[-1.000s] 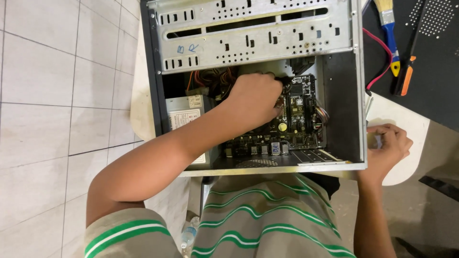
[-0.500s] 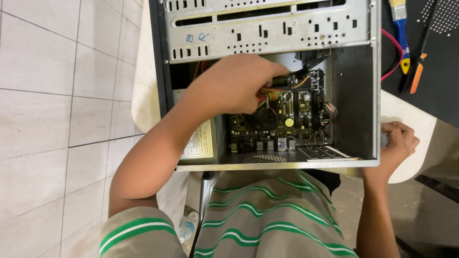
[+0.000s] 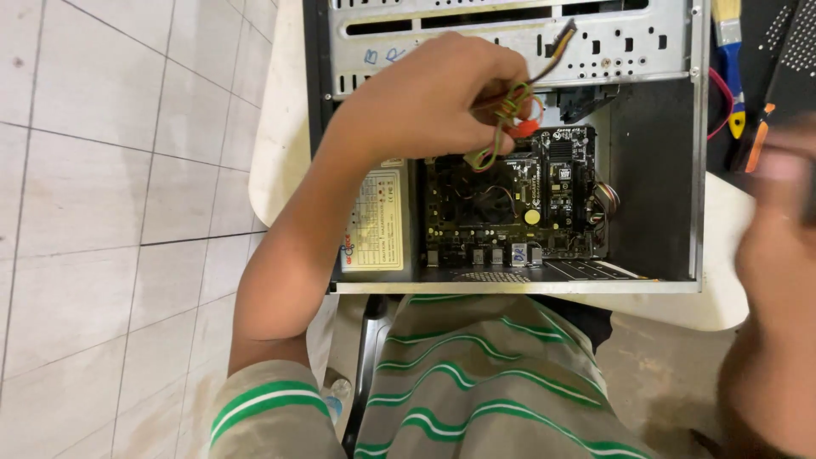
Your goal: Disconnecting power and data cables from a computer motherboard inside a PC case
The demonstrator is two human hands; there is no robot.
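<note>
The left hand [image 3: 425, 98] is up over the open computer case [image 3: 654, 170], fingers closed around a bundle of coloured wires [image 3: 510, 110], yellow, green and red, with a dark plug [image 3: 563, 38] sticking out toward the drive cage [image 3: 510, 42] at the top. The bundle hangs above the circuit board [image 3: 518, 204], clear of it, lifted rather than plugged in. Beside the board on the left sits the power supply box [image 3: 378, 221] with its pale label.

The right hand [image 3: 778, 255] is a blur at the right edge, close to the camera; I cannot tell whether it is open or holding anything.

This looks like the cable-sorting stage: the wires are gathered and held out of the board's way. The next move, by my reading, calls for a steady grip on that plug and a careful line to wherever it seats, without dragging the loops across the board's parts.

On the dark mat to the right lie a paintbrush [image 3: 729, 51] and an orange-handled tool [image 3: 756, 140].
</note>
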